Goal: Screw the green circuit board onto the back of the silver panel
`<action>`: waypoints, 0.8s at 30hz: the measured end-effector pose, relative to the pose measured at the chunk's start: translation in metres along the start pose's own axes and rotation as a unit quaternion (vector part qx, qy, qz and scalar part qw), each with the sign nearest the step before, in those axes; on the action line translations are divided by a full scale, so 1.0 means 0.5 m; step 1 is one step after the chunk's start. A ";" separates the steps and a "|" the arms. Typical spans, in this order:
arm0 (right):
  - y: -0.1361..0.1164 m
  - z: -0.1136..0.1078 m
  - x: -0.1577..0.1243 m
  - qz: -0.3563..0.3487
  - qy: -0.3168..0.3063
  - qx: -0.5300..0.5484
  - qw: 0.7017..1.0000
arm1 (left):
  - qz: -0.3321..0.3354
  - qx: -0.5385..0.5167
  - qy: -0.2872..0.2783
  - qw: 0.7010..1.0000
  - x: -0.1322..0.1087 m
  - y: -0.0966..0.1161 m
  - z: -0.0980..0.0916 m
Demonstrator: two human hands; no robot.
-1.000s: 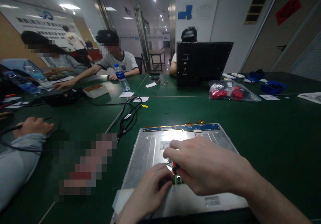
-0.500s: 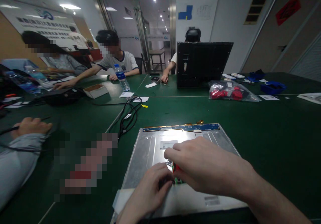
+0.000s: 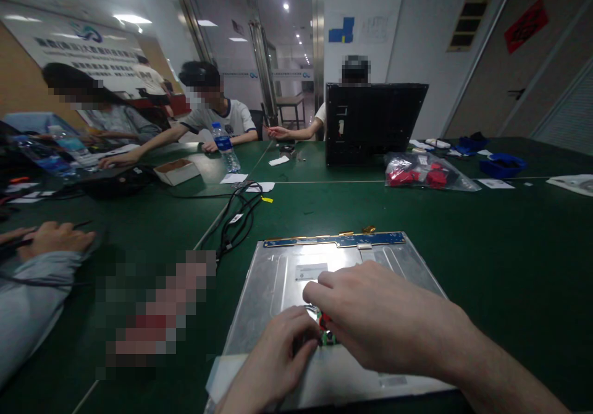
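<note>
The bare metal back of a flat display panel [image 3: 273, 278] lies in front of me, with a blue circuit strip [image 3: 333, 239] along its far edge. Near its middle a small green circuit board [image 3: 329, 338] shows between my hands. My left hand [image 3: 282, 346] rests on the panel at the board's left, fingers curled together; what they hold is hidden. Thin wires [image 3: 311, 308] run out beside its fingertips. Over the board, my right hand [image 3: 365, 315] is closed around a small red object [image 3: 323, 320], mostly covered by the fingers.
Black cables [image 3: 238, 219] lie beyond the panel on the left. A co-worker's hand [image 3: 58, 239] is at far left. A black monitor housing [image 3: 375, 123], a plastic bag with red items [image 3: 426, 173], a water bottle [image 3: 225, 148] and blue trays [image 3: 503, 165] stand farther back.
My hands stay almost in place, with slightly more of the red object and green board showing. Across the table, a co-worker's hand has lifted from the tabletop with a thin dark item.
</note>
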State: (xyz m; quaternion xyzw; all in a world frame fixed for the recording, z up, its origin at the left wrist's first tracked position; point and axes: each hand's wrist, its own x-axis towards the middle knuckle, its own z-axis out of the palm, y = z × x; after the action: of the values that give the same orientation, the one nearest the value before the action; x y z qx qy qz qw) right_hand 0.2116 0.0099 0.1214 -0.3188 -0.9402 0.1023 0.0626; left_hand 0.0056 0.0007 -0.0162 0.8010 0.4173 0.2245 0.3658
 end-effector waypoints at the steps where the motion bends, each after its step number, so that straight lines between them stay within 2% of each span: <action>1: 0.000 0.002 0.000 -0.001 0.004 -0.003 1.000 | -0.002 -0.001 0.000 1.000 0.000 0.000 0.000; 11: -0.004 -0.009 0.003 0.021 -0.022 0.005 1.000 | -0.015 0.001 -0.001 1.000 0.000 0.010 -0.003; 24: -0.003 -0.005 0.002 0.010 -0.009 -0.002 1.000 | -0.006 0.002 -0.004 1.000 0.000 0.007 -0.003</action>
State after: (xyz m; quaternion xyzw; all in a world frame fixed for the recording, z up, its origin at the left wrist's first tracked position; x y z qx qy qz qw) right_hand 0.2105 0.0096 0.1241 -0.3274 -0.9377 0.1042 0.0524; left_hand 0.0065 -0.0003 -0.0125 0.8001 0.4208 0.2186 0.3673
